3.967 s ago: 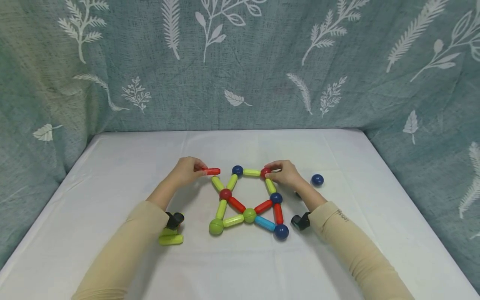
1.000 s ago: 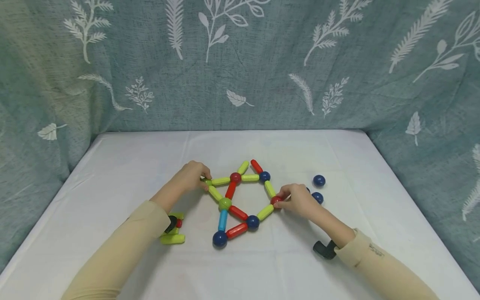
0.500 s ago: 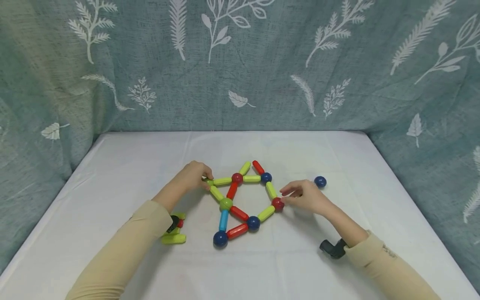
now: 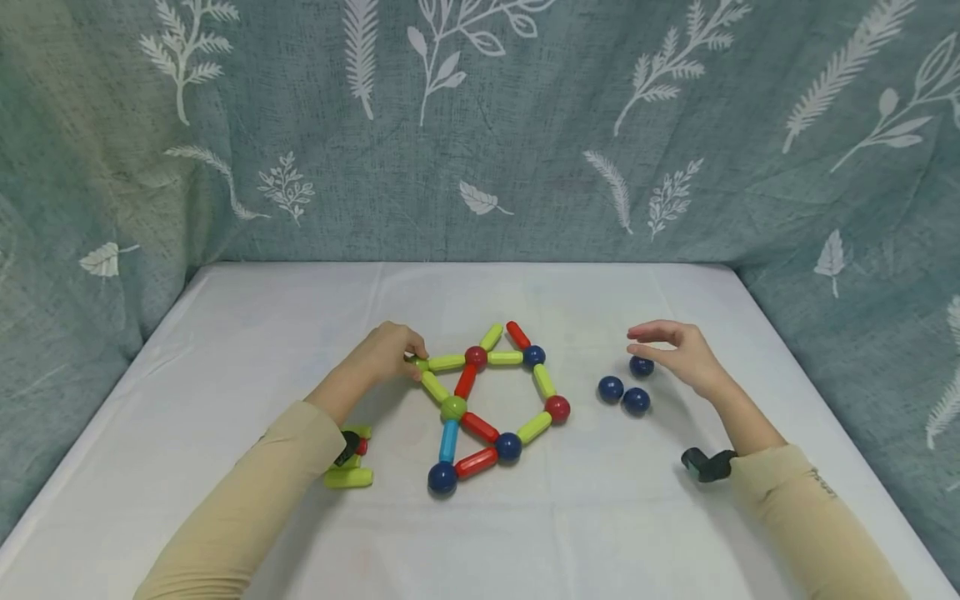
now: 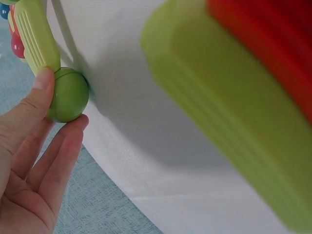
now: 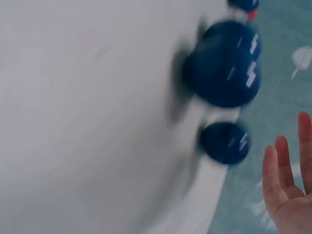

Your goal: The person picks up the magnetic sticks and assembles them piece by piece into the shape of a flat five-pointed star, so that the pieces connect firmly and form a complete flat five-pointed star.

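A flat framework of coloured magnetic rods and balls lies on the white cloth. At its left corner my left hand pinches a green ball between thumb and fingers, with a lime rod joined to it. To the right, my right hand hovers beside three loose blue balls, nearest the farthest blue ball. Its fingers are parted and hold nothing. The framework's right corner is a red ball. At its far side a lime rod and a red rod stick out, their tips apart.
Several spare lime rods and a red piece lie by my left wrist, partly hidden by its camera. The other two loose balls, a blue ball and its neighbour, sit right of the framework. A patterned curtain hangs behind the table.
Since four seconds ago the framework has been turned, and my left hand has gone from a red rod to the green ball. My right hand has released the red ball and moved right.
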`<state>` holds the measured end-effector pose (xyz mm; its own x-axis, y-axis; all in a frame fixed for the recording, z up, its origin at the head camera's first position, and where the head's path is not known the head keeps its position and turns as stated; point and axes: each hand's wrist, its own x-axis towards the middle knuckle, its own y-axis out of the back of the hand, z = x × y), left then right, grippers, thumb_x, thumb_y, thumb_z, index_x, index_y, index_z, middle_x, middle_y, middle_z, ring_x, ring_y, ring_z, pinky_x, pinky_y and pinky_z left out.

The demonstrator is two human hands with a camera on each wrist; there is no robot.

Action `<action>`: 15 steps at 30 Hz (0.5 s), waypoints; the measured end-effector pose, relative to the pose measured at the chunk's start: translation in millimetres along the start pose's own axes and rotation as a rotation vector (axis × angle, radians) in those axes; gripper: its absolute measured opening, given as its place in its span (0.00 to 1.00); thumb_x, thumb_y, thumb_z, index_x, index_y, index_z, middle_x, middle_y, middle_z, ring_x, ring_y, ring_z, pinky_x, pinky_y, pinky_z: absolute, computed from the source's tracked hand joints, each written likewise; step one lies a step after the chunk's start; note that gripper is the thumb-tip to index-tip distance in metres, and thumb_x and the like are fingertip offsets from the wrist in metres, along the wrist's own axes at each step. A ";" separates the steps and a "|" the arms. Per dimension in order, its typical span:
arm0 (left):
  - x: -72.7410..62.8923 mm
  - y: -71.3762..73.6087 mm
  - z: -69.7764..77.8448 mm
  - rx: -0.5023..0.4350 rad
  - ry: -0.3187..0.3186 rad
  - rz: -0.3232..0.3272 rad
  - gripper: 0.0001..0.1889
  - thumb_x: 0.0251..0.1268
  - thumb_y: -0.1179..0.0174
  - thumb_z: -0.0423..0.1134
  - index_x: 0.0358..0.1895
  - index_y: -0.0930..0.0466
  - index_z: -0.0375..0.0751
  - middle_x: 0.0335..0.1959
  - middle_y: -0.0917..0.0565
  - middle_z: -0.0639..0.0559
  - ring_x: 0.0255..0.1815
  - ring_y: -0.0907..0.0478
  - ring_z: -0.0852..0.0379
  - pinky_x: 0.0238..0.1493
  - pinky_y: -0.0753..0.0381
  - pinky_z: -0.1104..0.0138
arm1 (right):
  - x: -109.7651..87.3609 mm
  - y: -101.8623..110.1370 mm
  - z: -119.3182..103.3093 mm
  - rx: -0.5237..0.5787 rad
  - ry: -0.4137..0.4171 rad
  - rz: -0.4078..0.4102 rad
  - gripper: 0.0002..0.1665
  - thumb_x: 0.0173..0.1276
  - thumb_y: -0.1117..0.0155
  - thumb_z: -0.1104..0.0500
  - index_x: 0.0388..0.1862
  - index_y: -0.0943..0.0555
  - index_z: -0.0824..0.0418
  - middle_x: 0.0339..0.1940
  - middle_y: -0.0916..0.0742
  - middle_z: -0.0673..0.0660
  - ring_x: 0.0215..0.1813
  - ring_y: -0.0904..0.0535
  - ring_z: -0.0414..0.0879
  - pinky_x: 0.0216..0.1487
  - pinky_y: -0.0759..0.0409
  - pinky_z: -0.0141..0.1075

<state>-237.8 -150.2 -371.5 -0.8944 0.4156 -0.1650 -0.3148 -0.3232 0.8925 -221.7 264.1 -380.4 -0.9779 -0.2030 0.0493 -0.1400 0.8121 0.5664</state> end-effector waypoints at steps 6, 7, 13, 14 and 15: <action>-0.8 -0.2 0.0 -0.003 -0.004 0.006 0.11 0.47 0.31 0.32 0.37 0.17 0.36 0.41 0.17 0.43 0.48 0.24 0.46 0.51 0.26 0.58 | 3.6 16.5 23.5 -0.007 -0.127 -0.120 0.32 0.58 0.33 0.51 0.57 0.27 0.67 0.58 0.24 0.66 0.61 0.32 0.60 0.57 0.32 0.51; -0.8 -0.3 -0.1 -0.001 -0.007 0.007 0.11 0.47 0.31 0.32 0.37 0.17 0.36 0.41 0.17 0.43 0.47 0.24 0.46 0.51 0.26 0.58 | 4.0 18.4 26.2 -0.006 -0.146 -0.155 0.33 0.58 0.33 0.51 0.58 0.28 0.68 0.58 0.25 0.66 0.60 0.32 0.60 0.56 0.30 0.50; -1.2 -0.7 -0.7 0.003 -0.005 0.013 0.12 0.47 0.31 0.33 0.38 0.17 0.36 0.41 0.17 0.44 0.47 0.24 0.47 0.50 0.26 0.58 | 6.1 23.9 36.4 0.013 -0.200 -0.263 0.33 0.58 0.33 0.56 0.59 0.30 0.71 0.58 0.26 0.70 0.55 0.25 0.56 0.50 0.24 0.40; -1.4 -0.9 -0.8 0.003 -0.004 0.013 0.12 0.47 0.31 0.33 0.38 0.17 0.36 0.41 0.17 0.44 0.47 0.24 0.47 0.51 0.26 0.58 | 6.7 24.1 37.2 0.012 -0.207 -0.265 0.33 0.57 0.33 0.56 0.58 0.29 0.71 0.58 0.26 0.70 0.54 0.24 0.53 0.49 0.24 0.39; -1.5 -1.0 -1.0 0.005 -0.006 0.011 0.12 0.47 0.31 0.33 0.38 0.17 0.36 0.41 0.17 0.44 0.48 0.24 0.47 0.51 0.26 0.58 | 7.5 24.1 37.8 0.009 -0.211 -0.266 0.33 0.57 0.33 0.56 0.58 0.29 0.71 0.58 0.26 0.70 0.52 0.23 0.50 0.48 0.24 0.38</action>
<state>-236.5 -151.3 -372.5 -0.8961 0.4169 -0.1523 -0.3030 -0.3238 0.8963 -238.2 302.9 -397.4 -0.9173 -0.2912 -0.2715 -0.3951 0.7509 0.5292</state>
